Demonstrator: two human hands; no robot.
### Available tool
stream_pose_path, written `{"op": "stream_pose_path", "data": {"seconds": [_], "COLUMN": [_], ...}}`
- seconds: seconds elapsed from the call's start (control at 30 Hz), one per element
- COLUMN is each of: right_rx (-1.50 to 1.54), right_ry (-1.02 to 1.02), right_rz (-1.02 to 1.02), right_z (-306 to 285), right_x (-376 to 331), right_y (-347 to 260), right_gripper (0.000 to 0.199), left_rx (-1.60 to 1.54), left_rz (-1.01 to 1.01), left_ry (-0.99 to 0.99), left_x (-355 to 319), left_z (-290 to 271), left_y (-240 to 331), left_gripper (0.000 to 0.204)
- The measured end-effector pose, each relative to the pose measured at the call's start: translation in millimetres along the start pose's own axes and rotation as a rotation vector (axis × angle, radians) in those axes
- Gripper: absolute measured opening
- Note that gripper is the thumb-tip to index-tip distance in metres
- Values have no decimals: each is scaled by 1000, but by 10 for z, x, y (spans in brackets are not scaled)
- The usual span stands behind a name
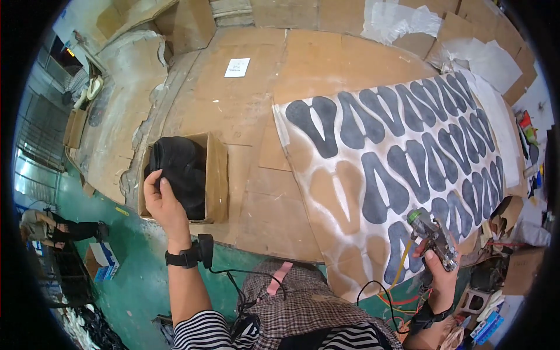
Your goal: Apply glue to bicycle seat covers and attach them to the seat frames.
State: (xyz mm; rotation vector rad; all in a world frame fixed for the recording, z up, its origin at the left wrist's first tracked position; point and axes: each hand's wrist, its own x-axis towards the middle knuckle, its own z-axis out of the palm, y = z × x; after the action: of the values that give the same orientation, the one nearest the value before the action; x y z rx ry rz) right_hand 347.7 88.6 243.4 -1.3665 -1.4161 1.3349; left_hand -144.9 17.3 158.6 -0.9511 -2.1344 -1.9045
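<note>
My left hand (165,201) reaches over the near-left side of an open cardboard box (217,181). Its thumb and fingers pinch the edge of black, flexible sheet pieces (184,169) stacked inside; how many are gripped cannot be made out. On the right, my right hand (438,265) is wrapped round a metal spray gun (434,239) with a green part at its top, held over the near right part of a sheet. Rows of dark grey, paddle-shaped flat pieces (385,186) lie on that white-sprayed cardboard sheet (303,154). Brown silhouettes of the same shape (335,201) show at its near left.
A worn cardboard-covered table (245,116) carries a small white label (237,67). Cardboard walls (315,14) line its back. A yellow hose (402,262) and black cables (248,272) hang near me. Another person (49,227) is at the far left, beside a blue-white carton (102,261).
</note>
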Motion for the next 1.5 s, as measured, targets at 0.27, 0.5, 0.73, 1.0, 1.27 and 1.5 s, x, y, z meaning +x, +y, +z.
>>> {"op": "stream_pose_path", "data": {"seconds": [0.27, 0.5, 0.73, 1.0, 1.27, 1.5], "right_rx": [-8, -63, -86, -66, -55, 33], "right_ry": [-47, -57, 14, -45, -14, 143], "right_rz": [33, 38, 61, 77, 79, 12], "right_z": [-40, -173, -263, -277, -310, -202], "right_x": [-98, -207, -310, -403, -414, -284], "right_y": [6, 37, 44, 44, 73, 96], "right_gripper": [61, 61, 59, 60, 63, 61], "left_rx": [-201, -256, -265, -250, -325, -324], "left_rz": [-153, -240, -242, -259, -312, -297], "left_ry": [-166, -267, -303, -336, -377, -407], "left_x": [-229, -356, -432, -516, -559, -579], "left_z": [284, 424, 497, 591, 621, 659], "left_y": [119, 182, 199, 237, 253, 232], "left_gripper": [19, 18, 18, 18, 17, 18]}}
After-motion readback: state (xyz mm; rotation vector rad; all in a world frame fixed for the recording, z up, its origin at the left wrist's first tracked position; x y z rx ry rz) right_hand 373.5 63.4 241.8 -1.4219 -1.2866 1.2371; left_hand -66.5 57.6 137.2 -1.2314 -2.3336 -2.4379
